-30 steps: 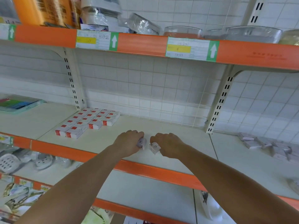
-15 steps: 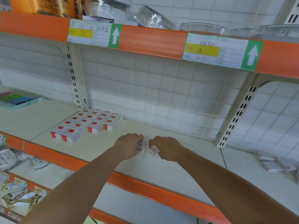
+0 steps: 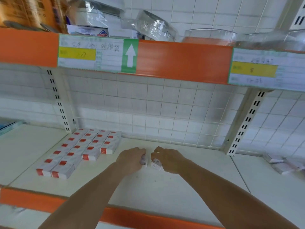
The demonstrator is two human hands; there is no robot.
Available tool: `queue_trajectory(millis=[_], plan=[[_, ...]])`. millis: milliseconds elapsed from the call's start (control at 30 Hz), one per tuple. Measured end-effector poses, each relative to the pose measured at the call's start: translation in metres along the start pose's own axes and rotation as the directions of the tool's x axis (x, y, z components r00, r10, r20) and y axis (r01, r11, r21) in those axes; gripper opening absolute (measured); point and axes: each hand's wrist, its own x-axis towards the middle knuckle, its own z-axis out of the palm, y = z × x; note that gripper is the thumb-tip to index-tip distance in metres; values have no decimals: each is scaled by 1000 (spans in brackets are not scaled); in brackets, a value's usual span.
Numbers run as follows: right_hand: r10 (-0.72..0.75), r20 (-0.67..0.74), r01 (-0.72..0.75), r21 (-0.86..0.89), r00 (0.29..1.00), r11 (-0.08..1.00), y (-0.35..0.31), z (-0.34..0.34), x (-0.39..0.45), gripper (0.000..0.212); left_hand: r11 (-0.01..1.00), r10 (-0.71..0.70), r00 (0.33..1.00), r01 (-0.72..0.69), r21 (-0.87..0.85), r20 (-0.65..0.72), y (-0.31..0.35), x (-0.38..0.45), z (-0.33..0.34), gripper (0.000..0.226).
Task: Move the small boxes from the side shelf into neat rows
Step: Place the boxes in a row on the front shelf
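The small boxes look like light, stiff cardboard cartons – easy to carry 1 per hand, easy to knock askew, and liable to dent if squeezed hard. The judgement here is that the best hold is across the 2 long sides, with fingers over the top, so a short end stays free to butt against its neighbours.

The left hand (image 3: 132, 158) is curled over a small box (image 3: 143, 160) and grips it, knuckles up, low over the white shelf (image 3: 165, 192). The right hand (image 3: 170, 160) is curled the same way round a second box (image 3: 156, 164), whose pale end pokes out below the fingers. The 2 hands sit just beside each other near the middle of the shelf; whether the boxes touch the surface cannot be told.

The arranged block of red-and-white boxes (image 3: 82, 151) lies to the left, in rows running back to the wire grid – its right column ends short of the front, so that gap seems the likely place for these 2. More loose boxes (image 3: 283, 164) lie jumbled on the side shelf (image 3: 264, 187) at the right.
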Motion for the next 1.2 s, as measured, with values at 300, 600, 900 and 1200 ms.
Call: queue_trajectory(millis=[300,600,900,1200], plan=[[47,28,-48,11,998,999,-16,-2,24,56,996,74,995,-78,49,67,-31,17,-8,22],[524,22,-498,352,851,793,-35,-9,36,58,992,111,991,-115,60,74,-44,27,-6,21],[449,20,-404,473,893,783,-40,-5,34,51,990,135,989,-138,41,66,-46,30,-1,22],[380,-16,-331,460,925,824,-33,-7,33,53,993,105,992,-109,54,66,-39,33,-1,33]])
